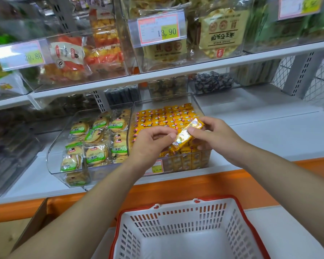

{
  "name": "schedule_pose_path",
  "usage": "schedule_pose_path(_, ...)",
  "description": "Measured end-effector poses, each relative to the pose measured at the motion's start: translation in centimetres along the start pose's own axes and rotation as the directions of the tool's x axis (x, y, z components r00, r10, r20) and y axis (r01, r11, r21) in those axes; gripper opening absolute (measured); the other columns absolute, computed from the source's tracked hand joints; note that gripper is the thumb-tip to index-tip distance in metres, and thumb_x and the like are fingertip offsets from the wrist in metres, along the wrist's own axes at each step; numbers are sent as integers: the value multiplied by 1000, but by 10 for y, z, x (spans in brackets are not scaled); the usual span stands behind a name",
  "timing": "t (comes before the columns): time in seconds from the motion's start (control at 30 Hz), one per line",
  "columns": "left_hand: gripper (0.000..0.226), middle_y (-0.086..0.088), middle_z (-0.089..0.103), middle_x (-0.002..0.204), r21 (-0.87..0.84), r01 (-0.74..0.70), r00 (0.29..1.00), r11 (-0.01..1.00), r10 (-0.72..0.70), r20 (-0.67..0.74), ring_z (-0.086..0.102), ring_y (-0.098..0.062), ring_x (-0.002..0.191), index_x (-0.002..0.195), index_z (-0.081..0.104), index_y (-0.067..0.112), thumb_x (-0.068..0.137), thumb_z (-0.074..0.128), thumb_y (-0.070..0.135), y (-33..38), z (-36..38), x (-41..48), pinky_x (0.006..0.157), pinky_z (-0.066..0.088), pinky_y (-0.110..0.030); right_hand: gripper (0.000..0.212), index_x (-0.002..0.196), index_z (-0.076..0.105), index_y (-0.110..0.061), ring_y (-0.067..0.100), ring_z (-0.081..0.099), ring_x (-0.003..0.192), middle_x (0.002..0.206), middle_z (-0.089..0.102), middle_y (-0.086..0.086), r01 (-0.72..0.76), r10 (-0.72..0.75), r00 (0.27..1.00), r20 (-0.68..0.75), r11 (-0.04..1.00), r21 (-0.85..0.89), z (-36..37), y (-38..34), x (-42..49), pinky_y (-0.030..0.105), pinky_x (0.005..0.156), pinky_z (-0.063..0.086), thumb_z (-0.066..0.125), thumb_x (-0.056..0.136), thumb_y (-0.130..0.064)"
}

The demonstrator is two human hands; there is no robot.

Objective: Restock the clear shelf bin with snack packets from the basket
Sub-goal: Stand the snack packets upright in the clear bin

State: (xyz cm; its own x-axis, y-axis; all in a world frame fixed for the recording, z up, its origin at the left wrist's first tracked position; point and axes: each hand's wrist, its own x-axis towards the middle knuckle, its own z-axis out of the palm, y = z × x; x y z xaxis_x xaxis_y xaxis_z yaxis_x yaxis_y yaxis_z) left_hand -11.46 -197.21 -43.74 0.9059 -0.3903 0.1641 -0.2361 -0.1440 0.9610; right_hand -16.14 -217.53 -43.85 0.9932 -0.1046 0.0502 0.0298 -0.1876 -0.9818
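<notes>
While both grips hold one yellow packet [187,135] just above the bin [198,161], the step in hand reads as placing it. Left grip [151,142]: thumb and fingers curled, pinching the packet's lower end. Right grip [214,136]: thumb on top, clamped on the upper end. The packet is tilted, lower end toward the bin's front wall, over the front rows. The bin looks nearly full of like packets, set in tight rows. Judgement: to do this well, turn the packet to match the rows, pick a gap near the front, let one grip go first so the other can slide it in edgewise, then press lightly so neighbours do not tip or ride over the front wall. The foil looks slick, so holding by a sealed end seems safer. The basket [176,223] sits below, nearer the person and well apart from the bin. Hard to make out: both grips and the packet cover the front rows, so no gap can be confirmed there. The right fingers under the packet are hidden. Glare washes out the packet's print. The left wrist covers part of the price tag [155,167]. The basket's near end is cut off by the frame; no packet shows in the part in view.
</notes>
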Motion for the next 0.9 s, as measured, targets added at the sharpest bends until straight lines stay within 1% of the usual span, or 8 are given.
schedule_pose_path(0.17, 27, 1, 78, 92, -107, 82, 995, 991, -75, 69, 74, -12, 83, 110, 71, 21, 86, 79, 13, 1, 4, 3, 74, 59, -25, 38, 120, 58, -15, 21, 72, 72, 101, 69, 15, -50, 67, 996, -54, 964, 260, 3, -2, 3, 33, 68, 60, 74, 86, -13)
schedule_pose_path(0.3, 28, -5, 75, 90, -185, 23, 998, 983, -33, -47, 70, -18, 81, 113, 68, 22, 88, 78, 18, 12, -7, 13, 73, 56, -30, 15, 96, 65, -25, 7, 67, 70, 77, 71, -4, -36, 24, 989, 146, 996, 81, 9, -4, -2, 26, 62, 54, 75, 86, -24)
schedule_pose_path(0.37, 30, -4, 77, 87, -179, -9, 1000, 984, 3, -30, 72, -20, 83, 113, 68, 21, 86, 80, 24, 13, -5, 14, 76, 59, -31, 18, 92, 63, -24, 3, 65, 69, 72, 70, -7, 19, -26, 992, 120, 998, 54, 16, -7, -2, 21, 62, 49, 76, 85, -33)
schedule_pose_path(0.47, 22, -3, 79, 88, -171, -34, 999, 985, 33, -7, 75, -19, 85, 111, 70, 20, 89, 76, 24, 11, 0, 16, 80, 62, -32, 30, 109, 60, -26, 20, 74, 81, 90, 74, 0, 63, -67, 997, 40, 995, 82, 17, -12, -1, 42, 80, 56, 77, 85, -29)
schedule_pose_path(0.57, 14, 9, 74, 93, 232, -113, 991, 966, 128, -50, 71, -12, 84, 111, 70, 24, 97, 67, 22, -2, -7, 25, 76, 60, -30, 49, 126, 54, -36, 36, 74, 84, 111, 65, 14, 63, -65, 998, 14, 988, 142, 3, -15, 2, 49, 80, 59, 71, 89, -9)
schedule_pose_path(0.67, 22, 15, 66, 108, 700, -167, 986, 695, 97, 138, 63, -9, 97, 117, 69, 31, 95, 69, 30, -20, -13, 34, 84, 57, -32, 43, 119, 60, -37, 36, 71, 92, 109, 59, 17, 70, -56, 994, -97, 988, 137, -9, -13, 7, 39, 69, 56, 69, 90, -7)
schedule_pose_path(0.8, 29, 12, 69, 116, 820, -225, 959, 527, -28, 281, 63, -13, 107, 119, 71, 33, 91, 72, 43, -33, -16, 50, 84, 52, -30, 31, 110, 64, -32, 22, 67, 90, 110, 63, 4, 84, -75, 974, -214, 996, 31, -11, -5, 11, 31, 67, 52, 74, 86, -14)
schedule_pose_path(0.9, 21, 17, 66, 95, 794, -164, 971, 585, -45, 233, 62, -10, 92, 107, 73, 31, 89, 76, 41, -39, -15, 59, 72, 50, -29, 32, 110, 62, -31, 19, 67, 89, 114, 65, 6, 106, -118, 960, -255, 993, -58, -10, -4, 13, 31, 70, 51, 78, 84, -20)
